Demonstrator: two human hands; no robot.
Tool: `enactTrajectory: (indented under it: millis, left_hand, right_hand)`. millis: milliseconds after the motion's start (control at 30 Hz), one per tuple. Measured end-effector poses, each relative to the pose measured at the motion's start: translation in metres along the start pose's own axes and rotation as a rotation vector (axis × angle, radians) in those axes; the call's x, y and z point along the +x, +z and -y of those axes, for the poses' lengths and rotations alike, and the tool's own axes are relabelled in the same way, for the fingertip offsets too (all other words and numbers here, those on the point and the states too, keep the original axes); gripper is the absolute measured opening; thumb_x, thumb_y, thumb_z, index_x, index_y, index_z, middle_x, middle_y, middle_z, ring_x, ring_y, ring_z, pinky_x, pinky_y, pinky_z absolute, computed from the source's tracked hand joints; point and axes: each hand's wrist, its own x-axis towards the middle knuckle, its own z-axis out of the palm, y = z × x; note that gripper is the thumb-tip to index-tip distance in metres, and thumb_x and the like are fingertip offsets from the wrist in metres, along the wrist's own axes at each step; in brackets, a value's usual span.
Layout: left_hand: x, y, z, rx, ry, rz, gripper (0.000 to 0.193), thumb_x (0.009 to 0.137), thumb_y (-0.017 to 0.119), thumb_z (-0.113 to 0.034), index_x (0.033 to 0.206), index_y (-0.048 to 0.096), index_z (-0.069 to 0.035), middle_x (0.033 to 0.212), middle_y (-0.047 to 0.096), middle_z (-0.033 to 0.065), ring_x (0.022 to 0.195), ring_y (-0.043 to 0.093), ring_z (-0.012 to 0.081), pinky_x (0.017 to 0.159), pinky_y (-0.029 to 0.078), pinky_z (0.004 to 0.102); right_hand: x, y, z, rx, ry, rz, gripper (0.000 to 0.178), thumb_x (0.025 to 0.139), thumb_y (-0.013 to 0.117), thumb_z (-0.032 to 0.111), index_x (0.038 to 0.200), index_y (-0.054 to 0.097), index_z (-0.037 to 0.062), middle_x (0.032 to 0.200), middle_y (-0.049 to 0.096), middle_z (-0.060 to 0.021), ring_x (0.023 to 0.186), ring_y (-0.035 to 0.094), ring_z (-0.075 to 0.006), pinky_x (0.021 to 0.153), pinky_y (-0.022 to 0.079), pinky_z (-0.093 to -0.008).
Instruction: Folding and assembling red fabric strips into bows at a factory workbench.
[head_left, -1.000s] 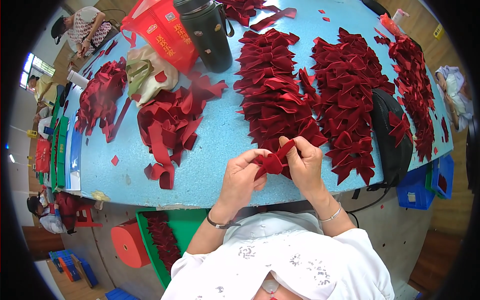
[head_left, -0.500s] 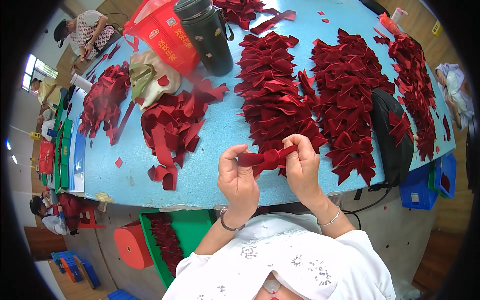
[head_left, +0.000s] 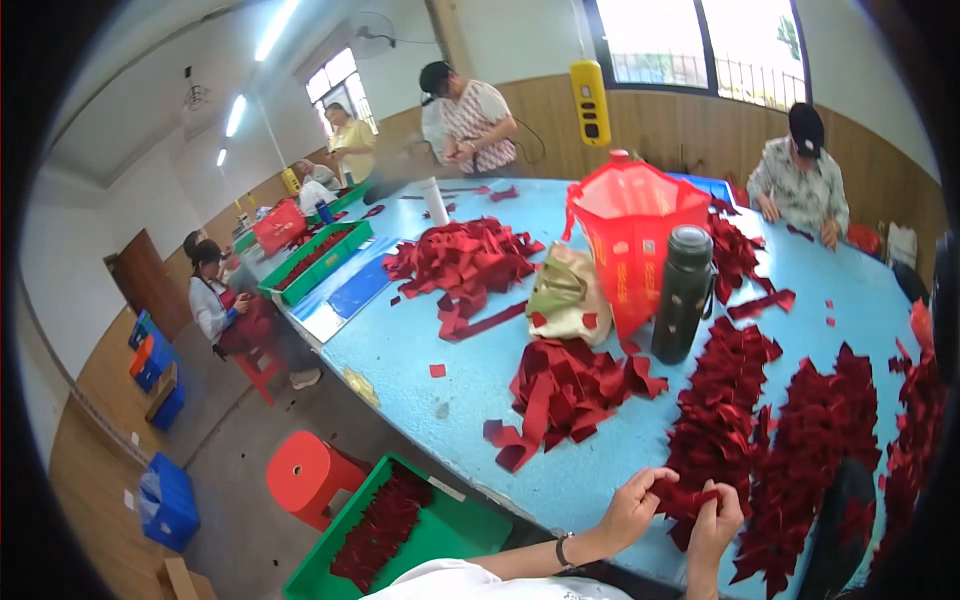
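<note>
The blue table (head_left: 400,350) is the largest thing here, and a dark bottle (head_left: 683,300) stands upright on it. Rows of finished-looking dark red bows (head_left: 725,400) run from just beside the bottle toward the person and off to its right. Below the table edge, well apart from the bottle on its near left, sits a green tray (head_left: 450,530) with more bows in it. Just left of the bottle stands a red bag (head_left: 635,235), and near the bottle on its near-left side lies a loose heap of cut ribbon (head_left: 575,395). On the person's side of the bottle, well apart from it, the left hand (head_left: 630,510) and right hand (head_left: 718,515) hold a red ribbon piece (head_left: 680,500) between them: the left fingers are pinched on one end, and the right thumb and forefinger are clamped together on the other. The step in hand appears to be shaping this piece into a bow; the next move seems to call for a firm pinch at both ends while the loops are evened, though the exact fold is too small to tell. As for writing, the bag, left of the bottle, bears yellow lettering and a small pale square patch, and the tray a white label strip, too small to read.
</note>
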Motion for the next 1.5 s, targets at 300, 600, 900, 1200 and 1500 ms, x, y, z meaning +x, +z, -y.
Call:
enactTrajectory:
  millis: [300,600,900,1200,1500]
  left_hand:
    - [0.013,-0.011,0.01,-0.006,0.164,-0.045,0.016,0.094,0.047,-0.009,0.106,0.056,-0.003,0.097,0.055,0.0035,0.084,0.054,0.0107,0.073,0.045,0.0225]
    - [0.016,-0.027,0.009,-0.059,0.167,-0.044,0.017,0.094,0.045,-0.006,0.107,0.055,-0.001,0.096,0.055,0.0049,0.085,0.055,0.0108,0.077,0.047,0.0233]
    - [0.023,-0.037,0.013,-0.159,0.066,-0.066,0.018,0.094,0.044,-0.005,0.108,0.055,-0.001,0.096,0.056,0.0051,0.086,0.056,0.0104,0.076,0.052,0.0249]
    - [0.026,-0.035,0.014,-0.129,0.109,-0.137,0.018,0.094,0.043,-0.003,0.108,0.054,0.0,0.092,0.058,0.0049,0.082,0.058,0.01,0.075,0.052,0.0247]
    - [0.03,-0.037,0.008,-0.362,-0.262,-0.049,0.025,0.087,0.041,-0.001,0.104,0.058,-0.006,0.077,0.058,-0.0005,0.057,0.048,0.0048,0.049,0.04,0.0191]
  right_hand:
    - [0.006,0.005,0.038,-0.325,-0.11,0.071,0.014,0.082,0.063,0.009,0.095,0.062,0.0036,0.084,0.064,-0.0132,0.074,0.061,-0.0272,0.071,0.05,-0.0358]
    - [0.01,0.026,0.059,-0.413,-0.474,-0.023,0.013,0.08,0.064,0.007,0.091,0.061,0.001,0.075,0.062,-0.0139,0.065,0.06,-0.0302,0.064,0.049,-0.0335]
    - [0.013,0.041,0.04,-0.241,-0.309,0.141,0.01,0.082,0.063,0.005,0.09,0.059,0.0007,0.075,0.06,-0.0073,0.064,0.056,-0.0157,0.06,0.045,-0.0263]
    - [0.007,0.033,0.037,0.362,0.015,0.252,0.011,0.084,0.058,-0.005,0.094,0.06,-0.0022,0.086,0.062,-0.0048,0.075,0.059,-0.011,0.068,0.048,-0.0229]
    - [0.012,0.025,0.024,0.168,0.009,0.17,0.011,0.079,0.068,0.006,0.077,0.058,-0.0003,0.061,0.053,0.0006,0.057,0.045,-0.0046,0.051,0.037,-0.0211]
